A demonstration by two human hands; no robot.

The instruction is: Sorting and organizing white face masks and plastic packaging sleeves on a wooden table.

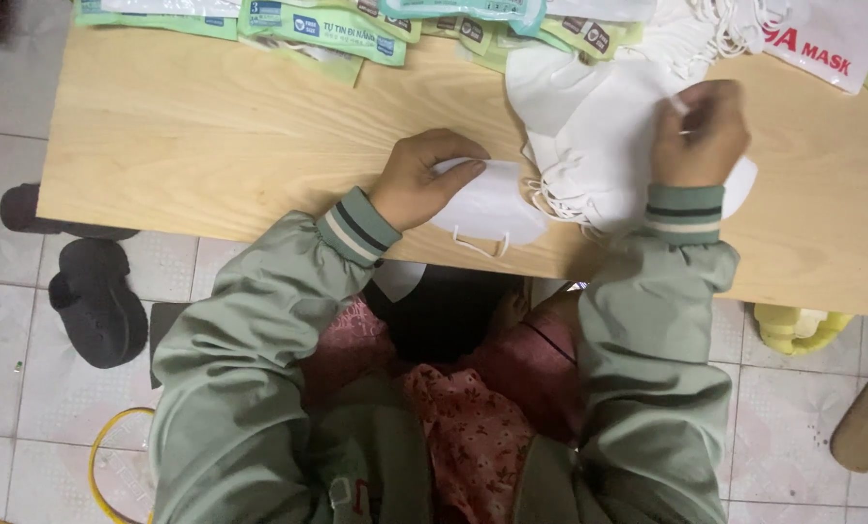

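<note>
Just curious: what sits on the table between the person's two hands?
In the head view, a folded white mask under the left hand, then a loose white mask pile reaching the right hand.

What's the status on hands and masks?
Left hand pressing a folded white mask flat at the table edge. Right hand pinching an ear loop over the mask pile. Nothing in the way.

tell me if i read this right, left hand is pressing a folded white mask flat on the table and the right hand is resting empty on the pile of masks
Not quite. In the head view the right hand is not empty: its fingertips pinch a mask on the pile of masks. The left hand does press a folded white mask on the table.
</note>
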